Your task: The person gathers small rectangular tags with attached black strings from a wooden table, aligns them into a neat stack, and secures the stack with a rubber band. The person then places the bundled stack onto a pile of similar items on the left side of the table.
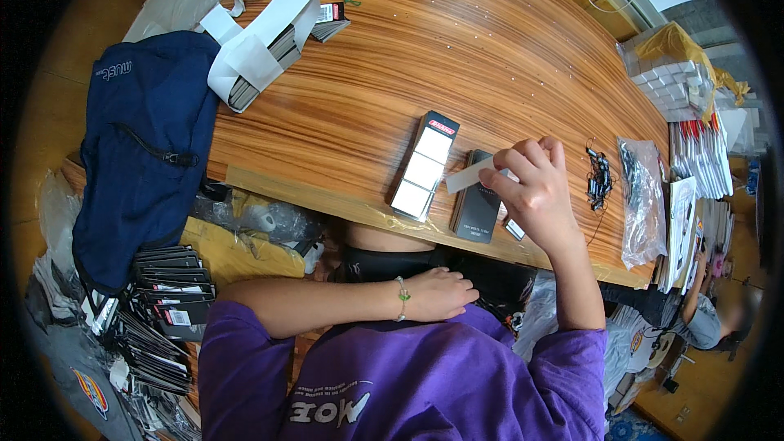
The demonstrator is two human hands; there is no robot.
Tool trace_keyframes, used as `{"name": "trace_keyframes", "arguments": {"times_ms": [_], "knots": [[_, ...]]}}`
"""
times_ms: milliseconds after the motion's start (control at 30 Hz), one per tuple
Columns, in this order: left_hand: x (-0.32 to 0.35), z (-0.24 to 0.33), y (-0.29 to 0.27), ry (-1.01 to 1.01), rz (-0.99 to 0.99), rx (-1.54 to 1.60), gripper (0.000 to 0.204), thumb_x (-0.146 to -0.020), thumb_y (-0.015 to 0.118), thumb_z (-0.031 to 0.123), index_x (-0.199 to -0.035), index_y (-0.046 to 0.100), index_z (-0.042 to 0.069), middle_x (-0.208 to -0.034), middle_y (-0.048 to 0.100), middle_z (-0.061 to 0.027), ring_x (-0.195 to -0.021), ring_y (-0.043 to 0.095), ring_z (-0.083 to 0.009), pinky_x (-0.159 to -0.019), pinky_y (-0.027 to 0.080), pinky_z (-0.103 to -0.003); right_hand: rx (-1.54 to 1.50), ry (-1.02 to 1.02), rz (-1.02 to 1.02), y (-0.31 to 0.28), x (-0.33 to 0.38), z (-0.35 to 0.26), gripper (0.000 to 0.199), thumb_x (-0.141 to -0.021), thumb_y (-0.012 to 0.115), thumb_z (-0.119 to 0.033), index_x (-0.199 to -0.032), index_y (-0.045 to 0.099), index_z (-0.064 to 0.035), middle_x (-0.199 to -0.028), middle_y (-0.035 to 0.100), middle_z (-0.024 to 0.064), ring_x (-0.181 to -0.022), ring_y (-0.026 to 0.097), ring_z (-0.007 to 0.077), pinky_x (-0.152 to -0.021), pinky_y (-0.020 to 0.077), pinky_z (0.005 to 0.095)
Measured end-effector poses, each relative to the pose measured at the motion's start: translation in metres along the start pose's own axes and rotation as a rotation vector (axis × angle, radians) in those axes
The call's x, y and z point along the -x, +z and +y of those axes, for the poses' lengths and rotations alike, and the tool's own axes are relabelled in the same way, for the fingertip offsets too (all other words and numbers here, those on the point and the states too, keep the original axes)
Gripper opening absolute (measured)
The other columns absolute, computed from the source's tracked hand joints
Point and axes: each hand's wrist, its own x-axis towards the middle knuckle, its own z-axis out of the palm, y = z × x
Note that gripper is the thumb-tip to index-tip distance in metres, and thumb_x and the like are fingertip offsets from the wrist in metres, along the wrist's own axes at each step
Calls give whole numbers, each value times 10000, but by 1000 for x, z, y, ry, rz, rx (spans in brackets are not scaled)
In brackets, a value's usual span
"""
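Note:
My right hand [535,188] is raised over the table's near edge, thumb and fingers pinching one end of a pale sticker-like strip [465,179]. Below it lies a stack of black hang tags [475,220], partly covered by the strip and the hand. To the left, a second stack of tags [423,165] shows white labels and a red mark on its top piece. A small white label [514,229] peeks out under the right wrist. My left hand [443,294] rests flat on my lap, fingers loosely extended with nothing in them.
Paper-wrapped tag bundles [261,61] and a navy bag [147,139] sit left. Black string fasteners [599,180], a clear plastic bag [641,204] and a box of white packs [670,73] are right. Tag piles [171,294] lie lower left. Another person [709,322] is far right.

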Motion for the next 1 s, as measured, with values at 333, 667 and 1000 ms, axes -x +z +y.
{"name": "trace_keyframes", "arguments": {"times_ms": [333, 667, 1000], "knots": [[0, 1, -2, -6, -31, -6, 207, -817, 550, 224, -888, 531, 31, -870, 551, -108, -881, 548, -265, -776, 452, -403, -203, -147, -70, 1, 0, -15, 180, -606, 605, -164, -773, 646, -113, -797, 537, -3, -794, 507, 178, -756, 372, 362], [0, 0, -2, -7, -32, -2, 206, -823, 544, 222, -900, 531, 31, -887, 549, -109, -898, 543, -265, -780, 450, -408, -91, -113, -44, -15, -8, -5, 99, -635, 577, -160, -716, 614, -116, -746, 493, -8, -787, 487, 162, -763, 361, 354], [-1, 0, -3, -17, -44, 0, 209, -818, 548, 221, -901, 529, 29, -890, 548, -111, -888, 546, -270, -777, 452, -414, 10, -9, -4, -8, -8, -4, 73, -643, 571, -145, -691, 614, -112, -727, 485, -3, -775, 497, 158, -779, 366, 340]]}}
